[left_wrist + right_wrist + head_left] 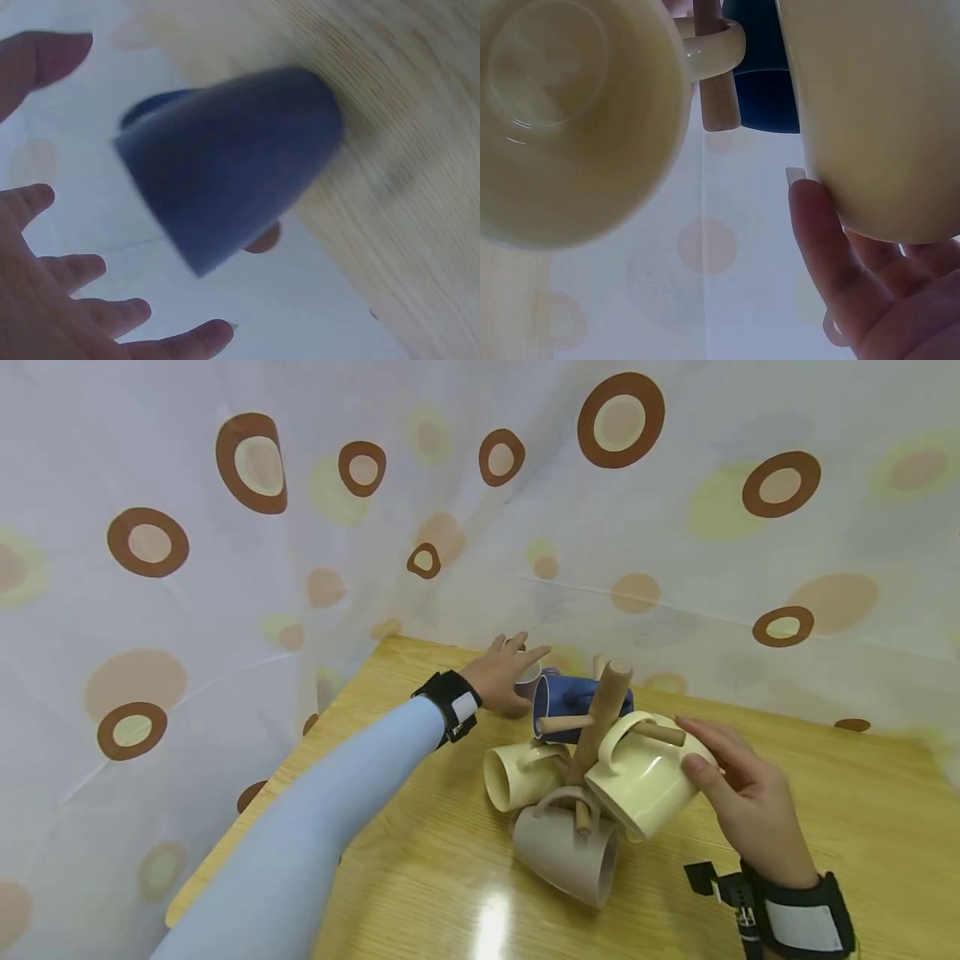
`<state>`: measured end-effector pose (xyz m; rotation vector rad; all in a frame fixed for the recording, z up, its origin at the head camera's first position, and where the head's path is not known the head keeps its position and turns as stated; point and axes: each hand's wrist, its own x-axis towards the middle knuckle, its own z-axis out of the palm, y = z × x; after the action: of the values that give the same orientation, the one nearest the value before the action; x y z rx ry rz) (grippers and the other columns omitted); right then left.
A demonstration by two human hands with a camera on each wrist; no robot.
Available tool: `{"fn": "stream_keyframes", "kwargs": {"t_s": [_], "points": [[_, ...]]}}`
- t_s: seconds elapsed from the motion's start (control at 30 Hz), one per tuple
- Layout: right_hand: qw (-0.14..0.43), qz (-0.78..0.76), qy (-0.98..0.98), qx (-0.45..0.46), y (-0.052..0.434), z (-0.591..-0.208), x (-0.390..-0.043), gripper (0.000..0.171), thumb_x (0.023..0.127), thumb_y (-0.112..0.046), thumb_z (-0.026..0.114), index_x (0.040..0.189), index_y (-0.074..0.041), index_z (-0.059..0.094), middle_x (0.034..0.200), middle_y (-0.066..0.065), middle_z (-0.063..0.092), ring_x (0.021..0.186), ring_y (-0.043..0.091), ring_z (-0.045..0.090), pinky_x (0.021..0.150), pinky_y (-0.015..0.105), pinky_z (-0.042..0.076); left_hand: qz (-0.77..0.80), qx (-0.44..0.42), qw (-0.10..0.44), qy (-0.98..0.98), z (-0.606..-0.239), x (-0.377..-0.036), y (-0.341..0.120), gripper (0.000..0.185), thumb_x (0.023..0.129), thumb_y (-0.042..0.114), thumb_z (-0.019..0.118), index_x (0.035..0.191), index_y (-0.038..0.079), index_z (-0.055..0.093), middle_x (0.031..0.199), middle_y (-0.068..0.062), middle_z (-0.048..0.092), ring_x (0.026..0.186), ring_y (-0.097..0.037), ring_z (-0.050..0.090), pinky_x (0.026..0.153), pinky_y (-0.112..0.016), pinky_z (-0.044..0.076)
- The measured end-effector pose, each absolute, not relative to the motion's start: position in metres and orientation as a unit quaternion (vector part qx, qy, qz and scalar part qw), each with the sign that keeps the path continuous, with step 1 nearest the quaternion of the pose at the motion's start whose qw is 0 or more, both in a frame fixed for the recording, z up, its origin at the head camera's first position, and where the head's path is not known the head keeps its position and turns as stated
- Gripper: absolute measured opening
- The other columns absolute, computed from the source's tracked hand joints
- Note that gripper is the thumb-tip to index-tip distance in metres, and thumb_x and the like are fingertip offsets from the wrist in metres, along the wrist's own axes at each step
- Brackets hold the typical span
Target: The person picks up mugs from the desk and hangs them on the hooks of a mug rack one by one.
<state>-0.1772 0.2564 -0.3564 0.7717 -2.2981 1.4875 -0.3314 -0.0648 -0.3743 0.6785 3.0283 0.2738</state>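
Observation:
My left hand [501, 675] reaches out at the back of the table with its fingers spread. Close to it is a purple-grey mug [232, 157], largely covered by the hand in the head view; in the left wrist view a gap separates it from the fingers. My right hand [761, 802] grips a pale yellow mug [648, 785] between thumb and fingers. That mug's handle loops round a peg of a wooden mug tree [609, 693]. A blue mug [551, 710], a second pale yellow mug [517, 777] and a beige mug [562, 856] are clustered about the tree.
Everything is on a light wooden table [420, 877]. A pale curtain [465, 410] with brown and yellow circle prints hangs behind the table and along its left side. Black straps circle both wrists.

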Motion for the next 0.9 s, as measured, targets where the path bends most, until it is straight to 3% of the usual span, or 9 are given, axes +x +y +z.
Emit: {"fn": "stream_keyframes", "kwargs": {"t_s": [0.13, 0.23, 0.37, 0.47, 0.7, 0.9], "points": [[0.147, 0.502, -0.811, 0.262, 0.257, -0.359, -0.175, 0.045, 0.097, 0.006, 0.052, 0.141, -0.005, 0.053, 0.133, -0.005, 0.057, 0.12, 0.004, 0.051, 0.088, 0.008, 0.046, 0.019, 0.193, 0.077, 0.978, -0.397, -0.361, -0.055, 0.1, 0.078, 0.058, 0.074, 0.157, 0.038, 0.016, 0.165, -0.012, 0.008, 0.148, -0.048, 0.009, 0.091, -0.051, 0.053], [0.147, 0.499, -0.812, 0.263, 0.257, -0.361, -0.174, 0.046, 0.097, 0.007, 0.051, 0.141, -0.005, 0.052, 0.131, -0.009, 0.057, 0.119, 0.004, 0.052, 0.087, 0.009, 0.047, -0.006, 0.185, 0.096, 0.978, -0.412, -0.377, -0.049, 0.095, 0.077, 0.063, 0.072, 0.155, 0.039, 0.022, 0.161, -0.011, 0.019, 0.144, -0.046, 0.02, 0.09, -0.049, 0.053], [0.154, 0.494, -0.815, 0.26, 0.259, -0.359, -0.175, 0.046, 0.098, 0.006, 0.051, 0.142, -0.006, 0.052, 0.131, -0.009, 0.057, 0.118, 0.004, 0.053, 0.085, 0.009, 0.047, -0.024, 0.177, 0.051, 0.983, -0.416, -0.39, -0.041, 0.07, 0.084, 0.054, 0.066, 0.146, 0.036, 0.04, 0.139, -0.007, 0.042, 0.121, -0.034, 0.045, 0.085, -0.046, 0.053], [0.156, 0.494, -0.816, 0.256, 0.26, -0.358, -0.176, 0.046, 0.098, 0.006, 0.05, 0.142, -0.007, 0.051, 0.132, -0.009, 0.057, 0.117, 0.004, 0.054, 0.085, 0.009, 0.047, -0.036, 0.169, 0.025, 0.985, -0.414, -0.391, -0.04, 0.056, 0.088, 0.049, 0.061, 0.14, 0.034, 0.046, 0.127, -0.005, 0.045, 0.109, -0.029, 0.048, 0.082, -0.044, 0.052], [0.163, 0.492, -0.817, 0.252, 0.257, -0.357, -0.177, 0.045, 0.097, 0.007, 0.05, 0.141, -0.004, 0.052, 0.133, -0.01, 0.058, 0.114, 0.003, 0.056, 0.083, 0.01, 0.047, -0.043, 0.148, 0.026, 0.988, -0.413, -0.387, -0.037, 0.053, 0.093, 0.047, 0.054, 0.142, 0.033, 0.041, 0.135, -0.007, 0.044, 0.107, -0.031, 0.048, 0.079, -0.044, 0.053], [0.159, 0.498, -0.814, 0.254, 0.255, -0.358, -0.177, 0.045, 0.097, 0.008, 0.049, 0.141, -0.002, 0.051, 0.136, -0.007, 0.057, 0.116, 0.003, 0.056, 0.084, 0.01, 0.047, -0.03, 0.126, -0.023, 0.991, -0.424, -0.382, -0.039, 0.048, 0.096, 0.041, 0.053, 0.142, 0.033, 0.043, 0.135, -0.01, 0.048, 0.099, -0.03, 0.052, 0.074, -0.043, 0.053]]}}
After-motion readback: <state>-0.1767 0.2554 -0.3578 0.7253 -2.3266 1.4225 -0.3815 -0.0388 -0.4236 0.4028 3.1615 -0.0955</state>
